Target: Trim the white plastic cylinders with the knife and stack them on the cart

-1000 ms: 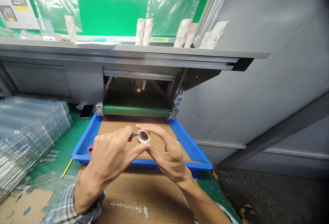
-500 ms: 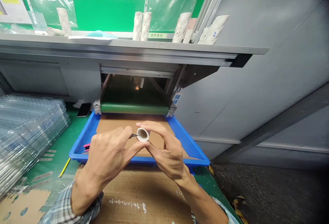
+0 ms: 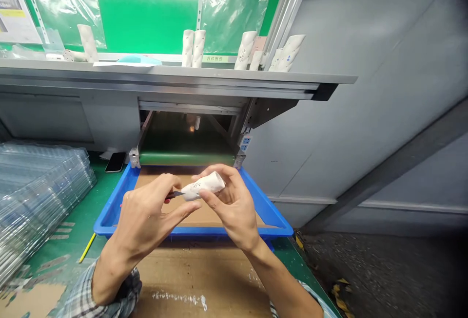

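At far left lay a stack of clear plastic trays (image 3: 40, 201), w/ a yellow pencil (image 3: 87, 248) on the green mat (image 3: 69, 240) and a phone (image 3: 115, 162) near the blue tray (image 3: 109, 226), which was lined w/ cardboard. L hand (image 3: 146, 225) had thumb and fingers pressed together, pinching a small dark-handled blade (image 3: 177, 193) by its handle. The blade's tip sat at the near end of the white tube (image 3: 203, 186), touching or just beside it (too small to tell which). R hand (image 3: 234, 206) held the tube up over the tray, thumb and fingers wrapped around it, w/ the tube tilted slightly up to the right. The tube looked clean and white, w/ no cut or loose scrap visible, though the fingers hid part of it. Behind, a green belt conveyor (image 3: 186, 159) ran under the shelf (image 3: 183, 72), where white tubes stood in a group (image 3: 192, 48) and more stood or leaned further right (image 3: 287, 53).
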The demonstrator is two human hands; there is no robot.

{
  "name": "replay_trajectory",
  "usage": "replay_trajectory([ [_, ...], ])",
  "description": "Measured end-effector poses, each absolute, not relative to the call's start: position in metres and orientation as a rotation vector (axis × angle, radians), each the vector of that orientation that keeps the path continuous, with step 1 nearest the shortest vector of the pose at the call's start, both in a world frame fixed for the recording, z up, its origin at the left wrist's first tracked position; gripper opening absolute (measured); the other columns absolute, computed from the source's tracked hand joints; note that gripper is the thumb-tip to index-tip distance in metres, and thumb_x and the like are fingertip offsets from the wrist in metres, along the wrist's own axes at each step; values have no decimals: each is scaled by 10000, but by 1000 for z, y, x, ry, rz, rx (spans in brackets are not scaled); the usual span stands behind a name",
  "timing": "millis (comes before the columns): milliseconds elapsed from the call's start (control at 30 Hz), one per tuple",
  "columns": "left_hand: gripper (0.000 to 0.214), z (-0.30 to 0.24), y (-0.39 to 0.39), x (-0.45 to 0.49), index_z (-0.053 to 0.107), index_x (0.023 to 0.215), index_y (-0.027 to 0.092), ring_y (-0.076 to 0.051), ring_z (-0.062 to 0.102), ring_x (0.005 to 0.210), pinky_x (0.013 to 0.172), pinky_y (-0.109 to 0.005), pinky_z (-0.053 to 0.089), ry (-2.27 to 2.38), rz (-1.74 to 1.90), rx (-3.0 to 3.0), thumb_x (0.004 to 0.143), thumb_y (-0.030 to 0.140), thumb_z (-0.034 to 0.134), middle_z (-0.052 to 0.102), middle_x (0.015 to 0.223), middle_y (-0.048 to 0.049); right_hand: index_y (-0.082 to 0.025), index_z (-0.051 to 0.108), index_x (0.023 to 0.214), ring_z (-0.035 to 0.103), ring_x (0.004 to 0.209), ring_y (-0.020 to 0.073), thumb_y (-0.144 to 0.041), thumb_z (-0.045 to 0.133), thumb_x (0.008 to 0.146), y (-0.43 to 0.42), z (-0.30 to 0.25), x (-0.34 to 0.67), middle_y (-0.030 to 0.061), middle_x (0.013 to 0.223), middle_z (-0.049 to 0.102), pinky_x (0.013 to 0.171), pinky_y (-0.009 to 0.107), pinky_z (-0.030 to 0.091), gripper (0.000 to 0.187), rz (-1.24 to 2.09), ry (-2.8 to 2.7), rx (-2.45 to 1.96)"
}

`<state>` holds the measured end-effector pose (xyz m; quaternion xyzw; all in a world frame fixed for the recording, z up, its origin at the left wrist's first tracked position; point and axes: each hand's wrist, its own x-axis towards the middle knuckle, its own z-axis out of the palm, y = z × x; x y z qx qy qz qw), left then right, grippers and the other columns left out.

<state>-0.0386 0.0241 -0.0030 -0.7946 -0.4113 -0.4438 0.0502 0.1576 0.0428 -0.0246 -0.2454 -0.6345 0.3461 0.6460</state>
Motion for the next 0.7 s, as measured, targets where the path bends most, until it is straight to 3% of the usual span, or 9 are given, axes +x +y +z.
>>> replay_trajectory([
  [100,492,-4,25,-36,580,1327,269,-107,632,662,605,-212,489,-1261,-1416,-2611,940,492,786,758,1014,17,-288,586,1260,785,1043,231,-495,816,930,47,-23,160,46,1137,697,851,347,686,453,1011,-1305,-506],
  [167,566,-4,23,-33,515,1446,307,-91,618,655,592,-193,501,-1216,-1469,-2734,954,372,787,762,1129,6,-286,599,1264,778,1003,214,-530,785,945,48,-23,161,52,1152,708,813,316,673,443,1129,-1255,-494],
  [267,384,-3,20,-30,602,1352,267,-81,549,609,547,-184,461,-1100,-1572,-2694,992,278,736,738,1011,4,-256,633,1248,757,964,196,-559,712,992,50,-26,159,59,1126,734,790,295,642,404,1261,-1324,-495],
  [367,253,0,18,-29,662,1246,227,-91,571,654,592,-188,477,-1002,-1626,-2614,1004,265,725,713,922,1,-205,669,1196,730,990,206,-627,611,1031,49,-27,156,74,1088,743,867,324,610,456,1284,-1518,-544],
  [500,253,0,20,-31,661,1264,215,-108,632,731,663,-202,516,-932,-1637,-2604,1024,279,707,731,968,-27,-197,692,1169,697,1009,204,-652,495,1075,45,-24,156,76,1128,741,955,344,565,505,1227,-1663,-653],
  [700,262,-4,17,-34,648,1260,233,-106,591,654,574,-201,481,-929,-1602,-2589,1024,328,712,692,878,-8,-247,710,1192,708,1113,217,-615,548,1066,49,-16,167,65,1211,737,1005,346,572,421,1054,-1623,-689],
])
